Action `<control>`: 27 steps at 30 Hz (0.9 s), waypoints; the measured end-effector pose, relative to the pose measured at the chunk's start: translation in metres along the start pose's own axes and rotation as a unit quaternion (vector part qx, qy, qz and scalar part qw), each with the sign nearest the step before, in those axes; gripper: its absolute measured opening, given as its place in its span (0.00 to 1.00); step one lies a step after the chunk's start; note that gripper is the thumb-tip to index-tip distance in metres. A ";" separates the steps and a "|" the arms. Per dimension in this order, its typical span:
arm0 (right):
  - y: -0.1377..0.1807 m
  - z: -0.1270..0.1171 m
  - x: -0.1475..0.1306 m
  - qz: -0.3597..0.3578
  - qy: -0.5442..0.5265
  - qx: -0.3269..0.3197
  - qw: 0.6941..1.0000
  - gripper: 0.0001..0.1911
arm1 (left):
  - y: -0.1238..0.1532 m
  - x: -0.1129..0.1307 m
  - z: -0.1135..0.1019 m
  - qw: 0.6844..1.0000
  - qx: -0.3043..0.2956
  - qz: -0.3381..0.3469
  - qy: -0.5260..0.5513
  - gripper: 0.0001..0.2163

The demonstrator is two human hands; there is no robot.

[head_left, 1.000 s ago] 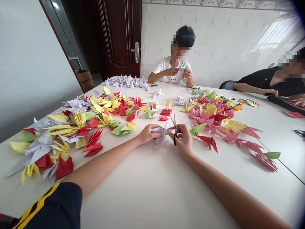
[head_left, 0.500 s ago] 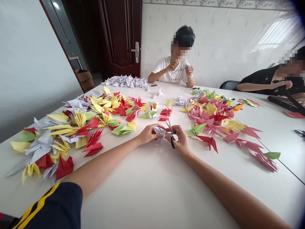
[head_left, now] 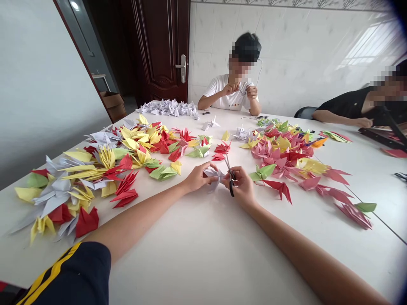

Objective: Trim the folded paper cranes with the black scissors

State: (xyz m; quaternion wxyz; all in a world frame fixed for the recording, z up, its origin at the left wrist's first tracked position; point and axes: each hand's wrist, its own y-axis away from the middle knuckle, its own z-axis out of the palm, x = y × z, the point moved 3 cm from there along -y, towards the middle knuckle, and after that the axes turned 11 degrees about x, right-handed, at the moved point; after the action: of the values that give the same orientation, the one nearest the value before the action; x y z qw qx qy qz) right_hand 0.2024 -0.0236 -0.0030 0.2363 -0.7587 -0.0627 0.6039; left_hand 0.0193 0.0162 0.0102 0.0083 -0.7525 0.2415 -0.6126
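Observation:
A pale lilac folded paper crane (head_left: 215, 182) is held low over the table between my two hands. My left hand (head_left: 199, 177) pinches its left side with thumb and fingers. In my right hand (head_left: 242, 186) a pair of scissors (head_left: 231, 186) with black handles is gripped, blades pointing up and away from me. The fingertips of that hand also touch the crane's right side. Red folded paper pieces (head_left: 222, 147) lie just beyond the blades, and a green paper crane (head_left: 262, 172) lies right of my right hand.
A heap of yellow, red and lilac folded paper (head_left: 104, 161) spreads at left. Pink and mixed cranes (head_left: 270, 154) lie at right, white cranes (head_left: 170, 108) at the back. One person in a white shirt (head_left: 230, 91) sits opposite, another in black (head_left: 346, 106) at far right.
My hands keep hold of the crane and scissors, shifting only slightly. The person in black has lowered a hand toward the table.

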 end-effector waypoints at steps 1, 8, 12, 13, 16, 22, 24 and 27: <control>0.000 0.000 -0.001 -0.008 0.005 -0.002 1.000 0.16 | 0.000 0.001 0.000 1.000 0.001 0.007 -0.013 0.20; -0.001 -0.004 -0.002 -0.018 0.008 0.070 0.997 0.17 | 0.004 0.007 0.006 0.998 -0.017 0.053 -0.030 0.15; -0.002 0.000 0.003 0.019 -0.033 0.027 0.999 0.18 | 0.005 0.012 0.009 0.994 -0.014 0.109 -0.026 0.10; -0.002 0.001 0.004 0.030 -0.041 0.013 0.999 0.19 | 0.005 0.012 0.010 0.992 -0.011 0.118 -0.030 0.09; -0.001 0.003 0.004 0.041 -0.058 -0.002 0.997 0.19 | 0.005 0.011 0.009 0.991 0.002 0.124 -0.048 0.09; -0.001 0.001 0.002 0.021 -0.046 0.011 0.999 0.17 | 0.004 0.012 0.008 0.995 0.019 0.095 -0.022 0.11; -0.001 0.001 0.001 0.017 -0.049 0.004 0.999 0.17 | 0.004 0.013 0.009 0.997 0.024 0.073 0.012 0.11; -0.001 0.002 0.000 0.012 -0.060 -0.011 0.998 0.17 | 0.003 0.012 0.009 0.997 0.040 0.039 0.048 0.14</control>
State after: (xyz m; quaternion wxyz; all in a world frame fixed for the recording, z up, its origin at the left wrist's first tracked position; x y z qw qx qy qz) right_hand 0.2006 -0.0226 -0.0031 0.2161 -0.7242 -0.0742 0.6506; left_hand 0.0286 0.0062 0.0183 0.0509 -0.7117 0.2456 -0.6562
